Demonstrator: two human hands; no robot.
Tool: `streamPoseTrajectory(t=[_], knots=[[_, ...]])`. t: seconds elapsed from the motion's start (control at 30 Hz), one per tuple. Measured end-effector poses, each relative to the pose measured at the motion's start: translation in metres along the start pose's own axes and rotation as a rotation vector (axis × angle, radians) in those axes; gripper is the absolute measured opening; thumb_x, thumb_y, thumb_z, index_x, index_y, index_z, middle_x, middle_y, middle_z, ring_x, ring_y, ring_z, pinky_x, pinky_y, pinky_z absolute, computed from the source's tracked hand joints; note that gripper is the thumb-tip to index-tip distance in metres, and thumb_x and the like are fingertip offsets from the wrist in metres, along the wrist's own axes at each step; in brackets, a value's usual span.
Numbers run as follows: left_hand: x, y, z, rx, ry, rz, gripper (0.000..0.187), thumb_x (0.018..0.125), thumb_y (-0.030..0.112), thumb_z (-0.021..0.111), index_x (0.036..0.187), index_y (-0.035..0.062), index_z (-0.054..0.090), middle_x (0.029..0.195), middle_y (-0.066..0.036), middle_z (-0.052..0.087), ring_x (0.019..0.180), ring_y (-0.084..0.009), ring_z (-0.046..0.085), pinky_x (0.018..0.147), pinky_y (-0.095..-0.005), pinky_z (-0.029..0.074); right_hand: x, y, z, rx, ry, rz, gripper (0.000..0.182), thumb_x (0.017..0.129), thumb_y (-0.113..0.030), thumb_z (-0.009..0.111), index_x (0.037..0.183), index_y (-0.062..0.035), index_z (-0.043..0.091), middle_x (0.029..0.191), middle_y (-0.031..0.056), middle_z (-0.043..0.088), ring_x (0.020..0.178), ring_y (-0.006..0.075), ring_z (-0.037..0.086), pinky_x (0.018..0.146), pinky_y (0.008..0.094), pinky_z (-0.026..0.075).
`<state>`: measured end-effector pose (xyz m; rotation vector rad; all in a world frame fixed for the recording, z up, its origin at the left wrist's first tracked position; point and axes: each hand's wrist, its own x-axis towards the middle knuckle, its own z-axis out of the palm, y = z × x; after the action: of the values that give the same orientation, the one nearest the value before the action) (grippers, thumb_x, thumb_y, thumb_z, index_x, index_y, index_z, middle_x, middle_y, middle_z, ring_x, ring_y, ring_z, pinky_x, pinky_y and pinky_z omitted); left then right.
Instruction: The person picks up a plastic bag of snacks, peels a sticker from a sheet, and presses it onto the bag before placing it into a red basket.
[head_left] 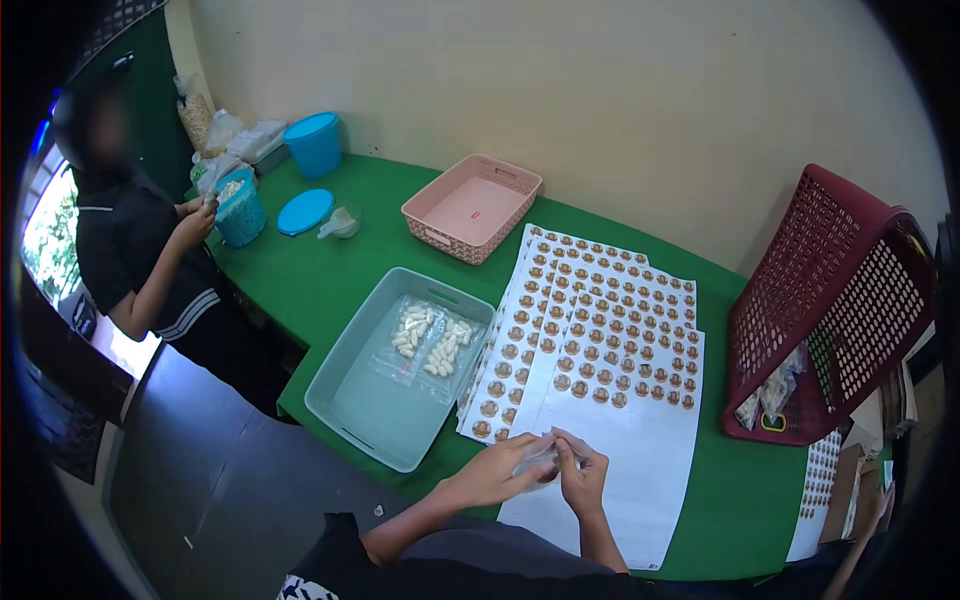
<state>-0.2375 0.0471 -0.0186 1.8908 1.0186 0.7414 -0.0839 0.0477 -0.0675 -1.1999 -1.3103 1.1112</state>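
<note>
Both my hands meet over the lower part of the printed sheets, at the near edge of the bench [380,185]. My left hand [497,470] has its fingers extended and slightly bent, closed against a clear plastic bag [537,462]; my right hand [584,474] pinches the same bag between thumb and curled fingers. The bag sits between the two; a brownish patch shows near the fingertips, too small to identify. Under and beyond my hands lie overlapping white sheets [622,445], with rows of round brown stickers [602,330] over their farther part. Left of my hands, just beside the sheets, is a grey-green tray [375,415]; inside it, two clear bags of white pieces [440,350] lie flat, side by side. Farther off, beyond the tray, stands a pink basket [468,205]. Far left of my hands: a blue lid [305,212] and a clear scoop [342,224], near an open blue tub [240,218] of pale contents, where a co-worker [150,240] holds a small item I cannot make out. Well to the right of my hands, a maroon basket [800,255] rests tilted, with filled plastic bags [772,390] inside. At the far right edge, another person's hand [882,503] is partly visible.
</note>
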Motion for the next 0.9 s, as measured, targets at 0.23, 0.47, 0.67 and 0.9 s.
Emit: streamPoseTrajectory(t=[0.23, 0.47, 0.67, 0.9], knots=[[0.015, -0.022, 0.01, -0.199, 0.263, -0.107, 0.023, 0.082, 0.014, 0.041, 0.094, -0.0021, 0.053, 0.082, -0.015, 0.055, 0.076, -0.0276, 0.053, 0.07, -0.0313, 0.039, -0.003, -0.033, 0.0, -0.054, -0.065, -0.153, 0.02, 0.08, -0.009, 0.047, 0.094, 0.0012, 0.059, 0.084, 0.0121, 0.06, 0.081, 0.0168, 0.056, 0.074, 0.0274, 0.041], [0.018, -0.012, 0.0, -0.101, 0.089, -0.017, 0.026, 0.082, 0.016, 0.045, 0.101, -0.0002, 0.051, 0.089, -0.016, 0.056, 0.084, -0.0238, 0.055, 0.077, -0.03, 0.039, 0.01, 0.005, -0.023, 0.035, 0.016, 0.009, 0.023, 0.084, -0.013, 0.043, 0.09, 0.0047, 0.057, 0.081, 0.0086, 0.059, 0.075, 0.0125, 0.054, 0.07, 0.0236, 0.041], [0.021, -0.031, 0.014, -0.081, 0.128, -0.07, 0.027, 0.082, 0.019, 0.047, 0.098, -0.0003, 0.055, 0.091, -0.016, 0.057, 0.085, -0.0259, 0.054, 0.075, -0.0318, 0.04, 0.013, 0.009, -0.025, 0.135, 0.022, 0.1, 0.024, 0.085, -0.014, 0.043, 0.091, 0.0052, 0.056, 0.082, 0.0098, 0.059, 0.076, 0.0125, 0.055, 0.069, 0.0231, 0.043], [0.021, -0.031, 0.005, -0.167, 0.195, -0.175, 0.019, 0.08, 0.012, 0.05, 0.082, -0.0034, 0.06, 0.075, -0.012, 0.06, 0.068, -0.0157, 0.056, 0.063, -0.0254, 0.043, 0.007, 0.006, -0.024, 0.163, -0.044, 0.128, 0.022, 0.084, -0.012, 0.044, 0.092, 0.0047, 0.056, 0.086, 0.0111, 0.059, 0.076, 0.0157, 0.057, 0.069, 0.0256, 0.046]])
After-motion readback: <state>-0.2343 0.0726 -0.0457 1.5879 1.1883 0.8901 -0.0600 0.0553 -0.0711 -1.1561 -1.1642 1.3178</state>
